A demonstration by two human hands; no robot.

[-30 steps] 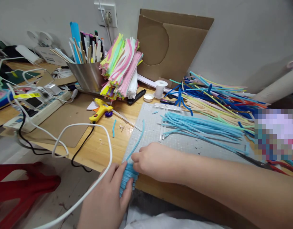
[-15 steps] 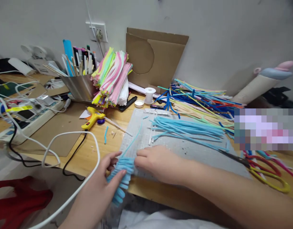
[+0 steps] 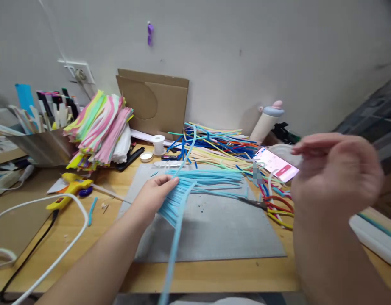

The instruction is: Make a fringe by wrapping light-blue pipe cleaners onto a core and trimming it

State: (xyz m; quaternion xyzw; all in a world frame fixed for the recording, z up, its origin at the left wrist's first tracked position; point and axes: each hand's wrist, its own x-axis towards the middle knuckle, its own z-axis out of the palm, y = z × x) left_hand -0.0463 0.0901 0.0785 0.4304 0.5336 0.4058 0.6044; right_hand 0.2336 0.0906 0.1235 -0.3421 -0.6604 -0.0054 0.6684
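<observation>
Between the thumb and fingers of my left hand (image 3: 159,192) is a woven blue pipe-cleaner piece (image 3: 174,205), held above the grey cutting mat (image 3: 214,237). One long blue strand (image 3: 174,245) hangs from the piece toward the front edge, and another end sticks up toward the back. My right hand (image 3: 337,169) is raised at the right, blurred, fingers bent; whether anything is between them is not clear. Behind the woven piece, loose blue pipe cleaners (image 3: 217,178) lie on the mat.
Scissors (image 3: 252,203) lie at the mat's right side near a lit phone (image 3: 276,164). A yellow glue gun (image 3: 68,190) and a white cable (image 3: 77,203) are at the left. Mixed pipe cleaners (image 3: 214,144), a spool (image 3: 158,145) and a bottle (image 3: 266,123) stand or lie behind.
The view has turned right. My left hand has lifted the blue piece from the front edge to over the mat. My right hand has moved away from it, up and to the right.
</observation>
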